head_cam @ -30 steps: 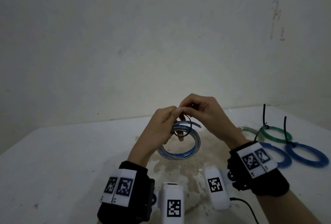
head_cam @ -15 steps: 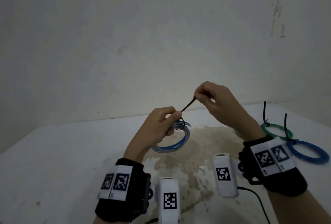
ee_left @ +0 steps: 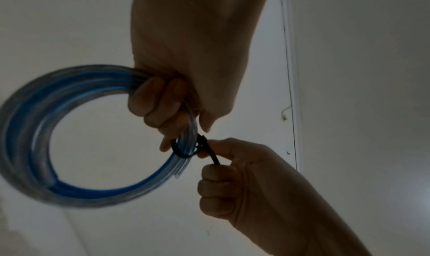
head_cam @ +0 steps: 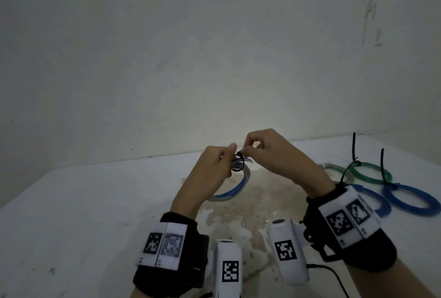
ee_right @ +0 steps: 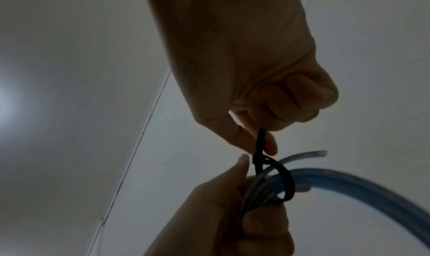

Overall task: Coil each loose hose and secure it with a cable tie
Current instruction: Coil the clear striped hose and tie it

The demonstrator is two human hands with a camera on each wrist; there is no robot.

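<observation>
My left hand (head_cam: 218, 163) grips a coil of blue and clear hose (head_cam: 235, 190) above the white table; the left wrist view shows the coil (ee_left: 35, 131) hanging from the curled fingers (ee_left: 153, 102). A black cable tie (head_cam: 239, 163) loops round the bundled turns (ee_right: 285, 182), still a little loose. My right hand (head_cam: 260, 147) pinches the tie's tail (ee_right: 260, 140) just beside the tie's head (ee_left: 202, 142), thumb and forefinger closed on it. One clear hose end (ee_right: 311, 154) sticks out past the loop.
At the right of the table (head_cam: 83, 214) lie tied coils: a green one (head_cam: 372, 172), two blue ones (head_cam: 408, 198) (head_cam: 374, 198), and a pale one (head_cam: 334, 169), their black tie tails standing up. A brown stain (head_cam: 250, 202) marks the table's middle. A wall rises behind.
My right hand, which had drawn the tie's tail up and to the right, has come back down close to the left hand. The loop round the coil is smaller than a second ago.
</observation>
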